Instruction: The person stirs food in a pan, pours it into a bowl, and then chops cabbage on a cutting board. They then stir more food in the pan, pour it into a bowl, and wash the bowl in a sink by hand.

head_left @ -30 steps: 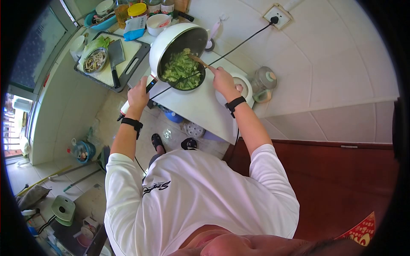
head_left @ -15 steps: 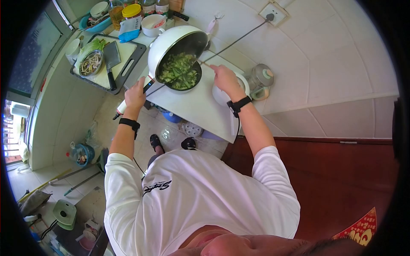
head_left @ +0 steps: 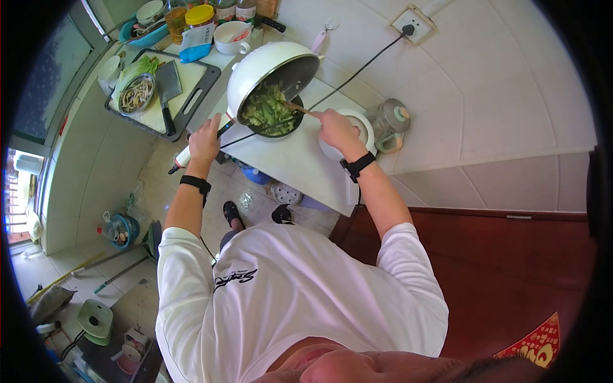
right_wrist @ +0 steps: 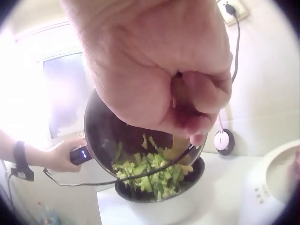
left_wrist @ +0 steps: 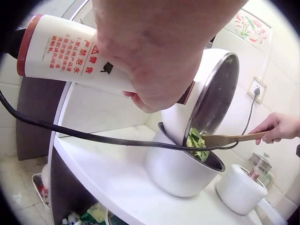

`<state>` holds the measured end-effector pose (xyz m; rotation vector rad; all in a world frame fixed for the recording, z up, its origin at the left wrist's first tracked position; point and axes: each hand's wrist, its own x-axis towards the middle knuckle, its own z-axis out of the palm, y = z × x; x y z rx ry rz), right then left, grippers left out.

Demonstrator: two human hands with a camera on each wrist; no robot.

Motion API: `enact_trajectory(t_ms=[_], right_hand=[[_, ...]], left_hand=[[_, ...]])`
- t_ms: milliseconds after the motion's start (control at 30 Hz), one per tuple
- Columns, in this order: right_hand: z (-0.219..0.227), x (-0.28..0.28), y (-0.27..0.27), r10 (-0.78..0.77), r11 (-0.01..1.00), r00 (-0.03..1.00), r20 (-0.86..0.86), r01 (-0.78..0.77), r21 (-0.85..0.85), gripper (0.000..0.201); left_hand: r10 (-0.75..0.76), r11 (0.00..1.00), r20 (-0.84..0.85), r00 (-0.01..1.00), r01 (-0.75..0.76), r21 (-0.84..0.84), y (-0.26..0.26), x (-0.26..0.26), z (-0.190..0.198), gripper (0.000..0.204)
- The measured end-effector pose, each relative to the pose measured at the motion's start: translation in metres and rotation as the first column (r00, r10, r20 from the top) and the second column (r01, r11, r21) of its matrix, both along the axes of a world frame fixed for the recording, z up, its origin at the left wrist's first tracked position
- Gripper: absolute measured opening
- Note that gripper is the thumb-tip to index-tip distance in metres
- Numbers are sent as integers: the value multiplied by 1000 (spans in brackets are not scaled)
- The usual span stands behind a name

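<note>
My left hand [head_left: 204, 138] grips the white handle [left_wrist: 70, 56] of an electric pan [head_left: 263, 69], whose bowl is tilted on its side over a white pot [left_wrist: 180, 169]. Chopped green vegetables [right_wrist: 154, 171] lie across the pan's lower edge and in the pot's mouth. In my right hand [head_left: 340, 131] is a wooden spatula [left_wrist: 229, 139], its blade against the vegetables. A black cord [left_wrist: 117, 139] runs in front of the pot and pan. The right wrist view shows the right fingers curled round the spatula's handle.
A cutting board [head_left: 198, 96] holds a cleaver [head_left: 169, 86] and a bowl of sliced food [head_left: 136, 94]. Right of the pot stand a white lidless appliance [left_wrist: 240, 190] and a glass jug [head_left: 391, 121]. The cord reaches a wall socket [head_left: 415, 24]. Bottles and bowls line the back.
The spatula swung out toward the wall side and is now back at the vegetables. The pan has shifted slightly right, and more of the vegetables lie low at the pot's mouth.
</note>
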<state>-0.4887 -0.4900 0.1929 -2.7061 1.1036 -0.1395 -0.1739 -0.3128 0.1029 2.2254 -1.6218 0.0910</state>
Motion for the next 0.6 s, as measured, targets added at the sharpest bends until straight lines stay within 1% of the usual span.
enact_trajectory(t_ms=[33,67,133,267,333,367,433,467,533,567,600], right_hand=[[5,0,-2,16,999,1000,13,-15,-40,49],[7,3,-4,15,999,1000,14,-14,-39,49],[8,7,-6,-99,987,989,108,111,-113,49],[-20,3,-6,-109,992,993,54,112,-60,49],[-21,0,-4,42,999,996,81,-40,-25,47],[-22,1,-4,42,999,996,78,-40,-22,47],[-8,13,3,-85,987,972,217,111,-114,49],[-13,16,2,-88,987,971,220,115,-111,49],[-24,21,0,-93,987,984,150,111,-116,52],[-28,20,0,-93,987,984,153,112,-119,52],[-29,19,4,-79,991,992,93,88,-98,52]], left_hand=[[0,1000,8,1000,0,6,0,0,0,57],[-1,1000,9,1000,1,6,-1,1,-1,57],[-6,1000,4,1000,6,1,1,0,1,56],[10,1000,2,1000,-10,10,-1,0,1,55],[-1,1000,-7,1000,1,-11,-1,-1,4,55],[-1,1000,-9,1000,1,-7,0,-2,4,55],[-3,1000,4,1000,3,-11,-1,-2,7,57],[-6,1000,7,1000,6,-9,0,-2,7,57],[-3,1000,17,1000,4,-27,-1,-2,10,58],[-4,1000,19,1000,5,-30,-2,-2,10,58],[5,1000,15,1000,-5,-30,-2,-2,9,57]])
